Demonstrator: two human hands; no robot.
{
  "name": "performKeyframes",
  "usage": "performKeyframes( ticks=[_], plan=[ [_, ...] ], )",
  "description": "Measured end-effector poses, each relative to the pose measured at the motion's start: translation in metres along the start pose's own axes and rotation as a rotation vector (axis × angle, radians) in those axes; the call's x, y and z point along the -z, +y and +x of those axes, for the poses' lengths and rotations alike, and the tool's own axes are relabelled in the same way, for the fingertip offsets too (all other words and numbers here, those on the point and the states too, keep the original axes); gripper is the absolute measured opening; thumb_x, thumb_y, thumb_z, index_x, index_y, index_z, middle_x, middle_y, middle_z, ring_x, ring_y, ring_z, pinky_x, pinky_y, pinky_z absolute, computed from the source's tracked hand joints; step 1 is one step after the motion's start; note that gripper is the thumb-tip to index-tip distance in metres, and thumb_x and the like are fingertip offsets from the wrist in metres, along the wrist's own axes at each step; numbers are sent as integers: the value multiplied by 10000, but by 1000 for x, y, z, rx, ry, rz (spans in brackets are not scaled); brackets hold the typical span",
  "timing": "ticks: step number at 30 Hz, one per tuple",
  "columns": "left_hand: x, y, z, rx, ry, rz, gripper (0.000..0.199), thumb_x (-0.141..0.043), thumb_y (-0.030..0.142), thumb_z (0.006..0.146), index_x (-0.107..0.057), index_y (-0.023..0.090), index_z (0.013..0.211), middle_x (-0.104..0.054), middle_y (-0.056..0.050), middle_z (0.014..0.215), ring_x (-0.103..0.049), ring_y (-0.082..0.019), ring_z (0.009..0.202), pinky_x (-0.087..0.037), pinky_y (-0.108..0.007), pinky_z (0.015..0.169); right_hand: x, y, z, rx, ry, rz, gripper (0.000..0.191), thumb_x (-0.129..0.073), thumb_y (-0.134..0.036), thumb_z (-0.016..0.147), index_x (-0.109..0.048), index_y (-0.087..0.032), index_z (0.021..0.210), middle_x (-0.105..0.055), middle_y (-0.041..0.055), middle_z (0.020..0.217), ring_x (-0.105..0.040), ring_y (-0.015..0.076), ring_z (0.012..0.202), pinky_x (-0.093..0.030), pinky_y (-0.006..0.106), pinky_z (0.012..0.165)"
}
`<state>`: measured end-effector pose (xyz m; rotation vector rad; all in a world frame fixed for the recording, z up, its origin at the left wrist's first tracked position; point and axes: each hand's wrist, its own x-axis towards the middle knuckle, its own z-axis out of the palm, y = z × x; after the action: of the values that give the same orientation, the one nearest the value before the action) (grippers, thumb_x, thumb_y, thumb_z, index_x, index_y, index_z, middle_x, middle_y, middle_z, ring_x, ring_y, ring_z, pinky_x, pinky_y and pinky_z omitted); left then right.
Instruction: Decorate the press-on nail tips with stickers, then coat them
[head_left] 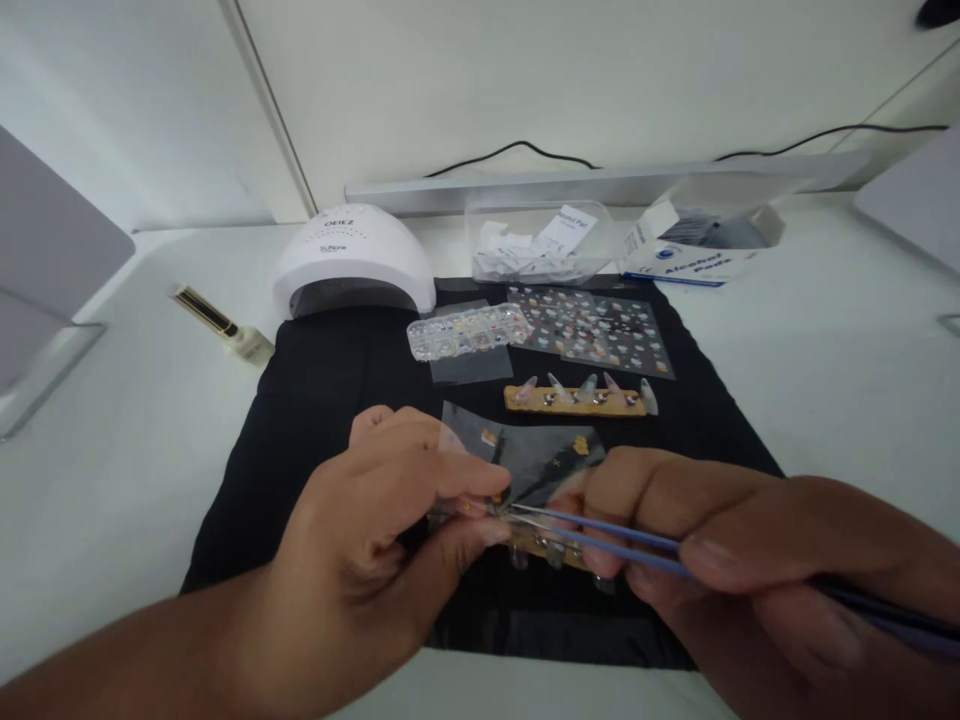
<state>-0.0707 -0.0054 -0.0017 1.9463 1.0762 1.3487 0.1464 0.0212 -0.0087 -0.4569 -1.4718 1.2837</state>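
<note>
My left hand (pixel 390 510) is closed, thumb and forefinger pinching a pinkish nail tip (pixel 466 506) with small gold and dark bits on it. My right hand (pixel 720 540) grips blue tweezers (pixel 622 540), whose thin points meet close to my left fingertips. Between my hands and below the tweezers, a tan nail display strip (pixel 541 542) carries several dark, clear nail tips; my fingers partly cover it. Just behind lies a clear sticker sheet (pixel 536 450) with a few gold designs. Whether the tweezer points hold anything is too small to tell.
A second strip (pixel 581 402) bears several clear nail tips. Behind it are a rhinestone case (pixel 469 333) and patterned sticker sheets (pixel 600 325) on black cloth (pixel 322 370). A white nail lamp (pixel 352 255), polish bottle (pixel 251 345), clear bin (pixel 540 265) and alcohol pad box (pixel 697 255) stand around.
</note>
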Motion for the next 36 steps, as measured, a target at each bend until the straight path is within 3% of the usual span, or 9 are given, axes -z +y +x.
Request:
performKeyframes(
  ticks=[11,15,19,23,32,36],
  plan=[
    [-1,0,2,-15,-18,-96,195,-715,61,894,-720,183,1046,-723,-57,808,-675,-208,814,-530,-359,727,-1,-2,10,6,-13,40,176,-645,-279,962,-789,-254,1060,-677,40,669,-693,226,707,-624,393,638],
    [-1,0,1,-11,-4,-87,182,-718,69,893,-724,189,1030,-719,-57,780,-677,-222,821,-529,-372,728,3,-7,15,-16,-134,-4,210,-624,-244,976,-790,-270,1102,-681,35,690,-703,225,749,-642,401,680],
    [-1,0,1,-20,-3,-81,199,-715,62,887,-726,196,1034,-715,-56,775,-677,-221,801,-534,-375,716,6,-7,19,33,-127,-6,192,-652,-260,965,-801,-250,1087,-659,32,671,-688,212,720,-643,390,673],
    [0,0,3,-43,-16,-73,226,-707,31,871,-728,189,1031,-722,-64,822,-676,-207,793,-551,-375,734,10,-6,20,-47,-190,22,196,-649,-310,976,-798,-291,1102,-681,40,691,-708,224,748,-646,392,681],
    [3,3,5,-104,-39,-35,280,-682,4,861,-715,204,1055,-708,-55,795,-667,-209,792,-575,-388,757,3,-9,20,-103,-76,98,151,-716,-388,927,-826,-289,961,-654,27,629,-674,197,659,-639,365,631],
    [3,3,3,-68,-24,-65,242,-710,26,860,-721,189,1039,-708,-68,815,-667,-217,825,-574,-395,762,0,-8,19,-106,-55,130,187,-687,-406,948,-820,-276,933,-642,14,601,-661,188,641,-629,356,625]
  ],
)
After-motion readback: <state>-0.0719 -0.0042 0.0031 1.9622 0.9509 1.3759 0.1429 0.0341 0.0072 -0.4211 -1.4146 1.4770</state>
